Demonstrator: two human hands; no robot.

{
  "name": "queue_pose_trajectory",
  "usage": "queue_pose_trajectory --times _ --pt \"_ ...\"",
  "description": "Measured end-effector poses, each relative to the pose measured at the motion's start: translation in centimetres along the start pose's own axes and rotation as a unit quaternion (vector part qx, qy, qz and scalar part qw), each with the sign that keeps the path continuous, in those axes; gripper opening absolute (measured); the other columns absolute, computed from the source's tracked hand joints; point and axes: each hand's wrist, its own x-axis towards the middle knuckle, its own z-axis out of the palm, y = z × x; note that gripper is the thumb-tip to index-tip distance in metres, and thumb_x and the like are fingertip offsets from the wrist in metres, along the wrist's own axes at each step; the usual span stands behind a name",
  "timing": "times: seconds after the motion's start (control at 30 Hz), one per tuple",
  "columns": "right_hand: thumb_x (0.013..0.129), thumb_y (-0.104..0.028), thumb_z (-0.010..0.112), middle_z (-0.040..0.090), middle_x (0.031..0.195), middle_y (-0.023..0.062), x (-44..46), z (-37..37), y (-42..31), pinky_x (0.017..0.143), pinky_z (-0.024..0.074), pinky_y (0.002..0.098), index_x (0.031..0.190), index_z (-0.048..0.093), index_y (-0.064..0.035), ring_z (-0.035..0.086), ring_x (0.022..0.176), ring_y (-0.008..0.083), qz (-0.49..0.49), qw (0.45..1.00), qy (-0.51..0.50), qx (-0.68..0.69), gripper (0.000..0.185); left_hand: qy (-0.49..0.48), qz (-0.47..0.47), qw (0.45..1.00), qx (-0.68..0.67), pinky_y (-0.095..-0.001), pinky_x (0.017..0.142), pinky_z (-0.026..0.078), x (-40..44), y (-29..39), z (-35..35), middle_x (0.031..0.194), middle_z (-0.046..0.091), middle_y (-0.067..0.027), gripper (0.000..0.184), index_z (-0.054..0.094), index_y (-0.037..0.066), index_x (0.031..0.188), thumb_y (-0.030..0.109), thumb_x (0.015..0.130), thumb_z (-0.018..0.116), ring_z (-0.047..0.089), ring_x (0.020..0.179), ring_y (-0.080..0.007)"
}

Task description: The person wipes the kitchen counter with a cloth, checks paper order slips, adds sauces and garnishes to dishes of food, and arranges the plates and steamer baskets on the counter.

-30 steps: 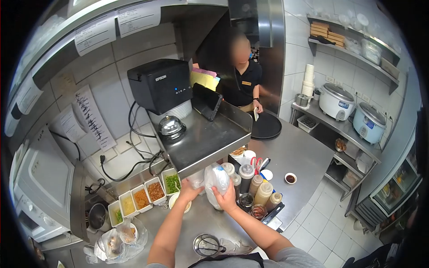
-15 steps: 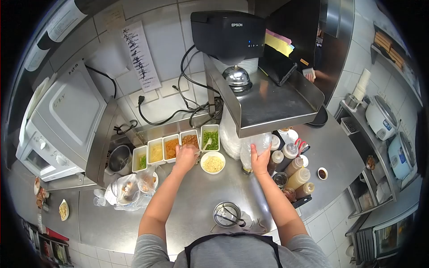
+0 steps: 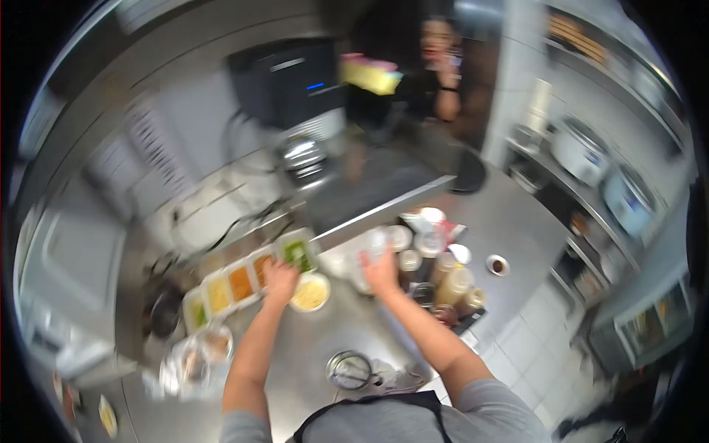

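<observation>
My left hand [image 3: 281, 282] is closed in front of the white tubs, near the tub of chopped green herbs [image 3: 298, 253]. A pale spoon's handle seems to be in its fingers, but blur hides most of it. Close to its right stands a white bowl [image 3: 310, 293] with pale yellow chopped food. Beneath the raised shelf, my right hand [image 3: 379, 272] has its thumb and fingers around a translucent plastic piece [image 3: 378, 242], whose kind I cannot make out. Tubs of orange food [image 3: 240, 283] and yellowish food [image 3: 218, 294] line up to the left.
Sauce bottles [image 3: 453, 284] crowd beside my right hand. A small sauce cup [image 3: 498, 266] stands farther right. Above my hands juts the metal shelf [image 3: 384, 210]. A metal container [image 3: 349, 370] sits near my body; bagged food [image 3: 196, 362] lies left. Another person [image 3: 441, 74] stands beyond the shelf.
My view has swung right, shifting the scene leftward and blurring it. Another person now shows beyond the shelf. My left hand looks nearer the herb tub; my right hand remains at the translucent plastic.
</observation>
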Motion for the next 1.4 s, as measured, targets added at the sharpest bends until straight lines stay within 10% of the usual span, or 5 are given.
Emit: queue_pose_trajectory --times 0.47,0.63,0.9,1.03,1.4 --pt "0.084 -0.034 0.059 0.026 0.138 0.0259 -7.7 -6.8 -2.7 0.105 0.0267 0.0431 0.141 0.013 0.001 0.03 0.127 0.0388 -0.017 0.995 0.001 0.098 0.081 -0.135 -0.132 0.969 -0.16 -0.0457 0.096 0.03 0.0 1.3 -4.3 0.096 0.06 -0.0151 0.062 0.045 0.005 0.126 0.021 0.071 0.068 0.051 0.099 -0.0334" --pt "0.083 -0.011 0.06 0.037 0.13 0.0183 -20.6 -15.8 -0.5 0.098 0.037 0.0373 0.134 0.028 -0.001 0.044 0.119 0.0292 0.086 0.993 0.068 0.041 0.061 0.057 -0.124 0.936 -0.324 -0.0411 0.08 0.046 -7.4 3.7 -7.0 0.099 0.059 -0.0182 0.042 0.052 -0.001 0.115 0.016 0.079 0.065 0.056 0.091 -0.0301" --pt "0.078 0.005 0.055 0.05 0.106 0.01 -33.9 -25.8 -5.0 0.075 0.0493 0.0293 0.113 0.047 -0.0046 0.055 0.099 0.0188 0.195 0.937 0.282 -0.073 0.038 0.137 -0.069 0.739 -0.656 -0.0413 0.087 0.041 -19.5 12.7 -5.2 0.117 0.049 -0.017 0.059 0.038 0.0 0.13 0.019 0.078 0.059 0.051 0.104 -0.03" --pt "0.077 0.007 0.054 0.051 0.103 0.0087 -33.1 -24.1 -6.2 0.074 0.0494 0.0293 0.112 0.047 -0.0044 0.056 0.098 0.0182 0.19 0.951 0.237 -0.064 0.038 0.049 0.003 0.731 -0.68 -0.0434 0.107 0.021 -21.6 16.0 -7.4 0.138 0.023 -0.0205 0.087 0.016 -0.003 0.138 0.043 0.079 0.06 0.025 0.129 -0.0337" --pt "0.076 0.005 0.054 0.048 0.106 0.0102 -30.0 -18.2 -5.8 0.073 0.051 0.0302 0.109 0.049 -0.0033 0.058 0.097 0.0194 0.203 0.976 0.071 -0.046 0.034 0.006 -0.11 0.725 -0.68 -0.0402 0.105 0.026 -18.9 18.0 -6.4 0.133 0.03 -0.0245 0.106 0.011 0.001 0.139 0.021 0.063 0.082 0.033 0.124 -0.0337"
